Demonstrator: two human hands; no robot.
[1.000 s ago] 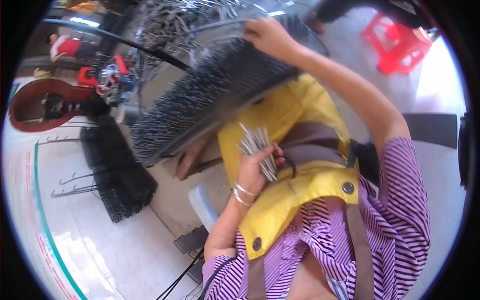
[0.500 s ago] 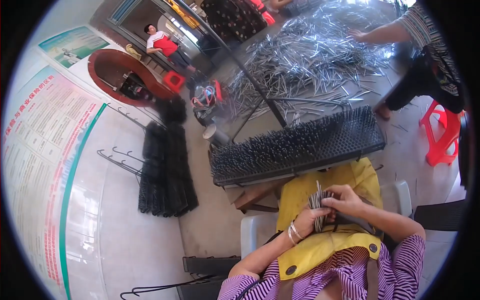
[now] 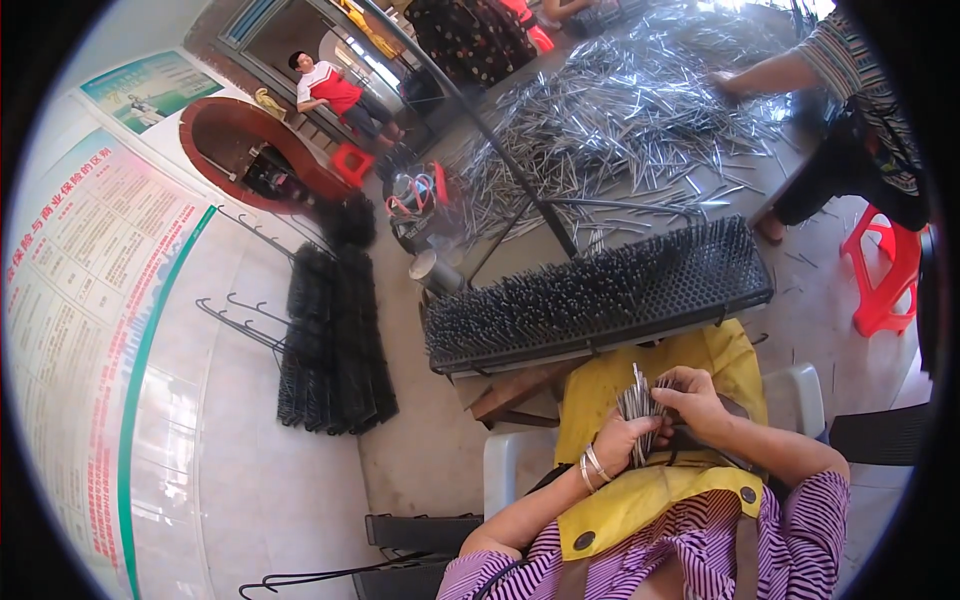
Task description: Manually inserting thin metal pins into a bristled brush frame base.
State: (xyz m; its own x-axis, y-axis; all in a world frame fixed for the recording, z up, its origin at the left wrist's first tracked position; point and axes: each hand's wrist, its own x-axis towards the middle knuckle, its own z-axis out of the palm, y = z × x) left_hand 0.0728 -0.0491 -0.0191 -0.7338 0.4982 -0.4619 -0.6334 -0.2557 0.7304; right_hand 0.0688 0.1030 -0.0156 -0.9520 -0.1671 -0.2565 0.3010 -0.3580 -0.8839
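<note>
- One stack of black bristly panels (image 3: 335,330) leans against the wall at the left.
- One long black board packed with upright metal pins (image 3: 600,295) lies above the lap.
- The left hand (image 3: 622,440), fingers curled tight, grips one bundle of thin grey metal pins (image 3: 638,400) over the yellow apron (image 3: 640,490).
- The right hand (image 3: 692,398) pinches the bundle's top; the pins stand upright, too many to count.
- One red plastic stool (image 3: 885,275) stands at the right.

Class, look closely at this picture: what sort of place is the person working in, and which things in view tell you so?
Probably a small hand-assembly workshop. A table is heaped with loose metal rods, a black rack bristles with upright pins, and the left hand and right hand hold a bundle of rods.
</note>
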